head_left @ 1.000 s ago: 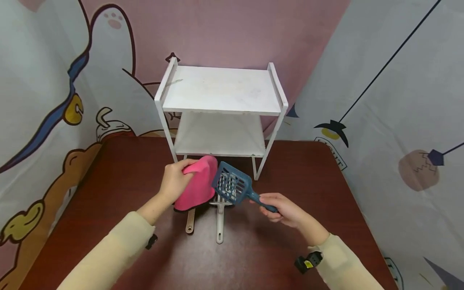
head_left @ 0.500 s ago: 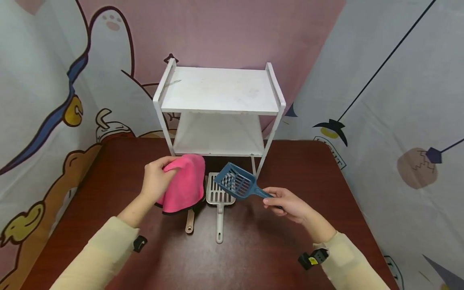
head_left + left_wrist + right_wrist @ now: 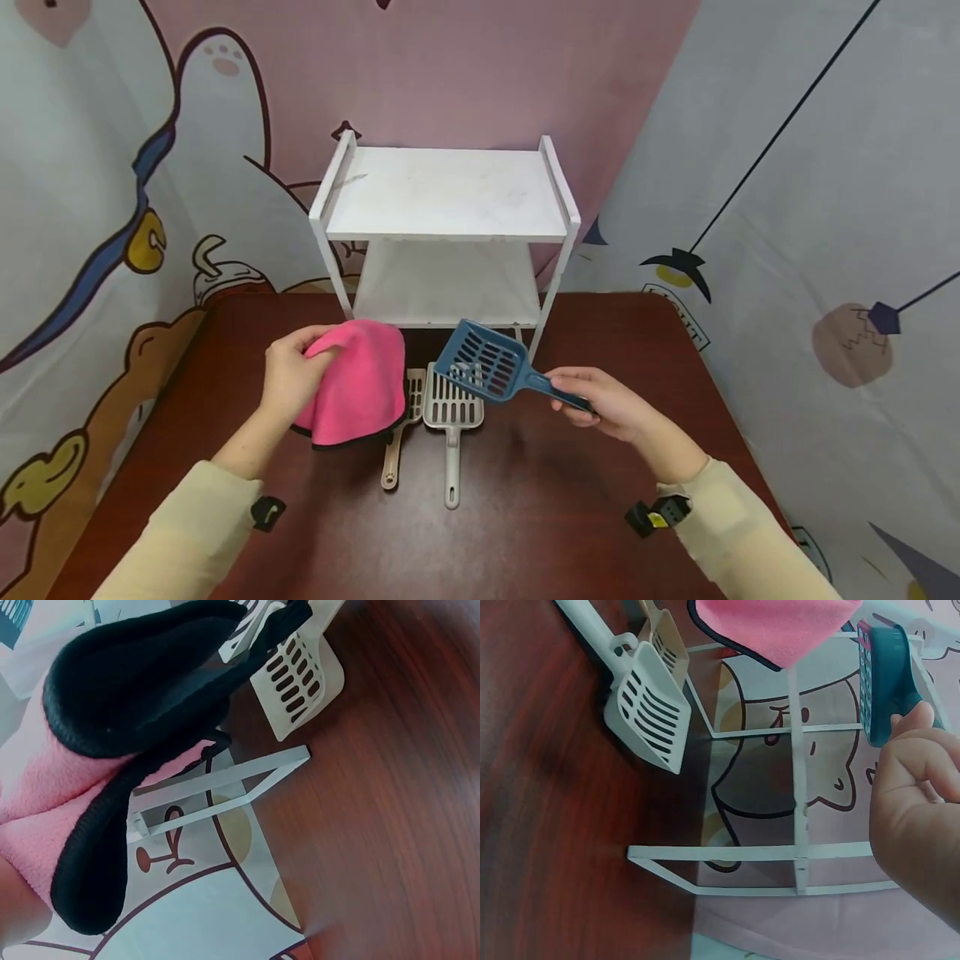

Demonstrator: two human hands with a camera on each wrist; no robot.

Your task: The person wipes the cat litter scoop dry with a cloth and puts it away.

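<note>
My left hand [image 3: 291, 375] pinches a pink cloth [image 3: 360, 383] with a dark edge, which hangs in folds above the table. In my right hand [image 3: 603, 402] is the handle of a blue slotted litter scoop [image 3: 487, 362], held up off the table with its head toward the left. Below the blue head lies a pale grey litter scoop [image 3: 452, 408], its handle toward me. Beside it on the left is a beige litter scoop [image 3: 392, 462], partly covered by the cloth. The right wrist view shows the grey scoop [image 3: 649, 712] and the blue scoop [image 3: 889, 679] well apart.
A white two-tier shelf [image 3: 450, 196] stands at the back of the dark red-brown table [image 3: 525, 533], just behind the scoops. Its legs reach down near the blue scoop. Cartoon-printed walls [image 3: 750, 208] enclose the table at the back and sides.
My left hand has moved left with the cloth, away from the blue scoop, uncovering more of the grey and beige scoops. The right hand has shifted slightly right, still holding the blue scoop.
</note>
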